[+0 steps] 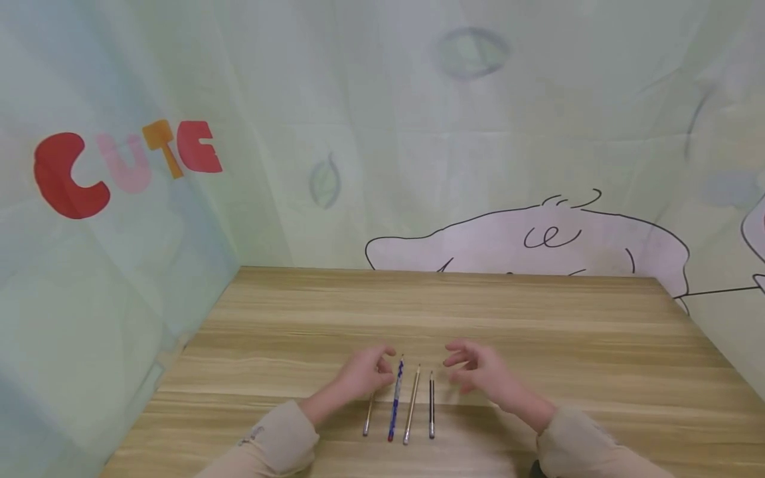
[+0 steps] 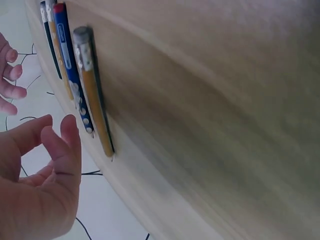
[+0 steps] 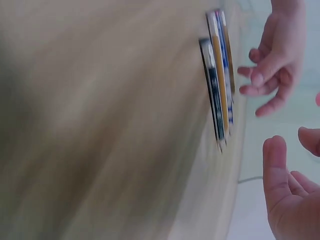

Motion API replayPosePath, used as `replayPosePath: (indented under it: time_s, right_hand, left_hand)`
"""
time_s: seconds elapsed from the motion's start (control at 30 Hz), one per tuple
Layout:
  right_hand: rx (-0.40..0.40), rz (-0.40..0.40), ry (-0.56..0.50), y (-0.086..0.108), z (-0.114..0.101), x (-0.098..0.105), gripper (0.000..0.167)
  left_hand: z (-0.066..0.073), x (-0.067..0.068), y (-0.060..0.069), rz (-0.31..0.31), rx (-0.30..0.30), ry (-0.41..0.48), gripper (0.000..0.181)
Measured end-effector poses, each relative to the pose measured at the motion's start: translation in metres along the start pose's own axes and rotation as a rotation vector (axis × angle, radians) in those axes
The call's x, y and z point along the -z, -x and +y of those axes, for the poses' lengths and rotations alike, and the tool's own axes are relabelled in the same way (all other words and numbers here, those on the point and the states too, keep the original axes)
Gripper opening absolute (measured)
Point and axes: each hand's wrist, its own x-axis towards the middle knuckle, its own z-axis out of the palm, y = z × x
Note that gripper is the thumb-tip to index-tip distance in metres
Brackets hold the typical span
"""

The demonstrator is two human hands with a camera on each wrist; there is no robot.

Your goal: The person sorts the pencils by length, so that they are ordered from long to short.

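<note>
Several pencils lie side by side on the wooden table: a short yellow one [image 1: 368,415] at the left, a blue patterned one [image 1: 396,401], a long yellow one [image 1: 412,405] and a dark one [image 1: 431,405] at the right. My left hand [image 1: 363,372] hovers over the leftmost pencil, hiding its tip, with fingers loosely bent and holding nothing. To the right of the dark pencil my right hand [image 1: 487,375] is held up, fingers relaxed and apart, empty. In the left wrist view a gap shows between the left hand [image 2: 42,185] and the yellow pencil [image 2: 96,100].
The wooden table [image 1: 287,312] ends at a pale curtain [image 1: 287,133] behind and at the left, printed with coloured letters and a line-drawn figure. A small dark object [image 1: 536,469] shows beside the right sleeve at the front edge of the view.
</note>
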Motion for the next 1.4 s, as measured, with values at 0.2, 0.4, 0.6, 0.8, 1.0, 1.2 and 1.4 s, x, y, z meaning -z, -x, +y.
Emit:
replayPosePath:
  time_s: [0.2, 0.4, 0.6, 0.8, 1.0, 1.2, 1.4]
  right_hand:
    - [-0.046, -0.019, -0.070, -0.005, 0.001, -0.020, 0.055]
    - [-0.073, -0.041, -0.071, -0.009, 0.004, -0.038, 0.050]
    - [-0.080, -0.048, -0.056, -0.013, 0.010, -0.049, 0.046]
    - [-0.111, -0.022, -0.027, -0.018, 0.013, -0.055, 0.041]
    - [-0.132, 0.033, 0.050, -0.022, 0.010, -0.060, 0.036]
    - [-0.141, 0.066, 0.121, -0.026, 0.010, -0.063, 0.035]
    - [-0.132, 0.072, 0.200, -0.028, 0.009, -0.067, 0.035]
  left_hand:
    - [0.002, -0.009, 0.000, 0.006, 0.055, 0.041, 0.043]
    - [0.002, -0.015, 0.001, 0.004, 0.097, 0.034, 0.037]
    - [0.003, -0.018, 0.002, 0.008, 0.104, -0.002, 0.032]
    - [0.003, -0.020, 0.003, -0.001, 0.113, -0.022, 0.032]
    - [0.003, -0.021, 0.003, -0.009, 0.112, -0.059, 0.031]
    - [0.004, -0.022, 0.004, -0.012, 0.102, -0.115, 0.030]
    - [0.005, -0.022, 0.004, -0.009, 0.106, -0.142, 0.031]
